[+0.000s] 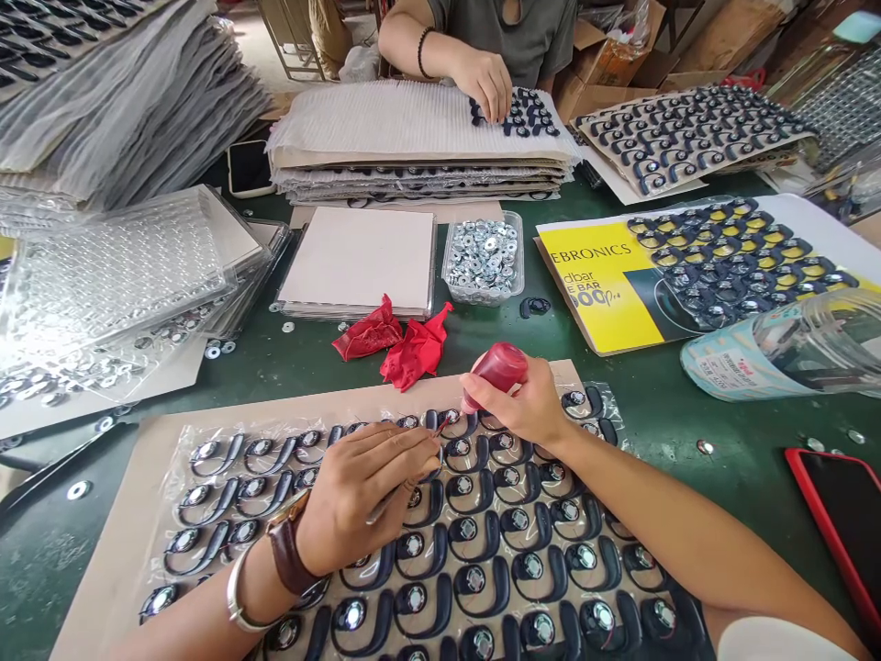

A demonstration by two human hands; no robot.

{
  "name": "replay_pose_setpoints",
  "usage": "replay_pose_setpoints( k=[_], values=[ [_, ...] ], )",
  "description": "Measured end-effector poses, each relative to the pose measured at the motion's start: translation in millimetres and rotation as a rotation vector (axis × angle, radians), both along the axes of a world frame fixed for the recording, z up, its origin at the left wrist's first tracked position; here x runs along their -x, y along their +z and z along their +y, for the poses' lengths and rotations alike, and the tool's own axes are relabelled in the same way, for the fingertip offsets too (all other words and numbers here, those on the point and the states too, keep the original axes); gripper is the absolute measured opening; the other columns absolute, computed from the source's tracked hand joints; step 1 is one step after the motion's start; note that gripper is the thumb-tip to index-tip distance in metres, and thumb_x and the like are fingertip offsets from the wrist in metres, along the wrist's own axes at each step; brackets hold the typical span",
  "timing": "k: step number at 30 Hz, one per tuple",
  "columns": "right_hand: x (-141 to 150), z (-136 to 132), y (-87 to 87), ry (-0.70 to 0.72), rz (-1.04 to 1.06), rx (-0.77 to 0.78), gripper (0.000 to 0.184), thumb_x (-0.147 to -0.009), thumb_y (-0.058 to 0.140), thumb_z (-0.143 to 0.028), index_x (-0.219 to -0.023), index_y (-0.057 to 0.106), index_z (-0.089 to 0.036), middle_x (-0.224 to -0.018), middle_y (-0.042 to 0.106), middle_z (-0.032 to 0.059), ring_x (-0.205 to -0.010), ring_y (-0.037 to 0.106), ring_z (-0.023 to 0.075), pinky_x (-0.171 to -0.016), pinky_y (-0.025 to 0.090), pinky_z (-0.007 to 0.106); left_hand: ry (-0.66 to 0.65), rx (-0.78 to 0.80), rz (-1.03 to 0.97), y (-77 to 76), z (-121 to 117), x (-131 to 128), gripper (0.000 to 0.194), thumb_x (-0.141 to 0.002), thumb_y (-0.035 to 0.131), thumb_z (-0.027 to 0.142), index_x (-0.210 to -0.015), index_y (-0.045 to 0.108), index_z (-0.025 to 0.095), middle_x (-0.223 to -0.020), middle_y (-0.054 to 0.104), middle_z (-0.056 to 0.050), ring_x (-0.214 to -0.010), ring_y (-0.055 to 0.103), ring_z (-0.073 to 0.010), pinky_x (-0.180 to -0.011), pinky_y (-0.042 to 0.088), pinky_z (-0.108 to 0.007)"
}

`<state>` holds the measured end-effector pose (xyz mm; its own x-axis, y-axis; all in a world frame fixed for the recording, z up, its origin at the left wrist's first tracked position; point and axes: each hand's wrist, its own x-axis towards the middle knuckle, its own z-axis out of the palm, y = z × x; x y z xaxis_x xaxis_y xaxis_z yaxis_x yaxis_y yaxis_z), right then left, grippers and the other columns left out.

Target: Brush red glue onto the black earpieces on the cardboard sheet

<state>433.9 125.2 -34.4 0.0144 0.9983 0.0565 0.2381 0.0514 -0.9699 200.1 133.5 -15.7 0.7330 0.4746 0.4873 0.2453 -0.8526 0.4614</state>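
Right fingers enclose the red bottle near left fingers, whose hold is unclear.

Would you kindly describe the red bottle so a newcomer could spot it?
On the green table lies a cardboard sheet bearing black ear-hook pieces. Over its far side, the right hand holds the red bottle, smooth and rounded, unlike the crumpled red scraps.

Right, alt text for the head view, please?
The person's right hand holds a red bottle over rows of dark curved parts on cardboard, the left hand beside it. Beyond, on the green table, sit a clear tub of silvery discs and a layered stack, with a co-worker's hand at similar parts.
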Motion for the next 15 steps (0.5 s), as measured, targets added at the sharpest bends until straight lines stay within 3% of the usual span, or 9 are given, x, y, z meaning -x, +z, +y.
replay_pose_setpoints(
  k=[9, 15],
  values=[
    [-1, -2, -5.5, 0.030, -0.048, 0.014, 0.033, -0.080, 0.073, -0.053, -0.081, 0.067, -0.021, -0.066, 0.070, 0.0014, -0.060, 0.065, 0.0182, -0.062, 0.052, 0.031, 0.066, 0.170, -0.067, -1.0, 5, 1, 0.020, -0.089, 0.058, 0.006, -0.105, 0.065, 0.017, -0.101, 0.074, -0.006, -0.090, 0.071, -0.0141, -0.082, 0.057, -0.027],
    [-2, 3, 14.0, 0.092, -0.055, 0.049, 0.033, -0.077, 0.077, -0.051, -0.079, 0.067, -0.020, -0.070, 0.072, 0.0017, -0.066, 0.067, 0.0183, -0.065, 0.052, 0.030, 0.015, 0.021, -0.042, -4.4, 3, 1, 0.024, -0.087, 0.058, 0.004, -0.108, 0.063, 0.015, -0.102, 0.074, -0.008, -0.090, 0.072, -0.0155, -0.082, 0.058, -0.029]
  ],
)
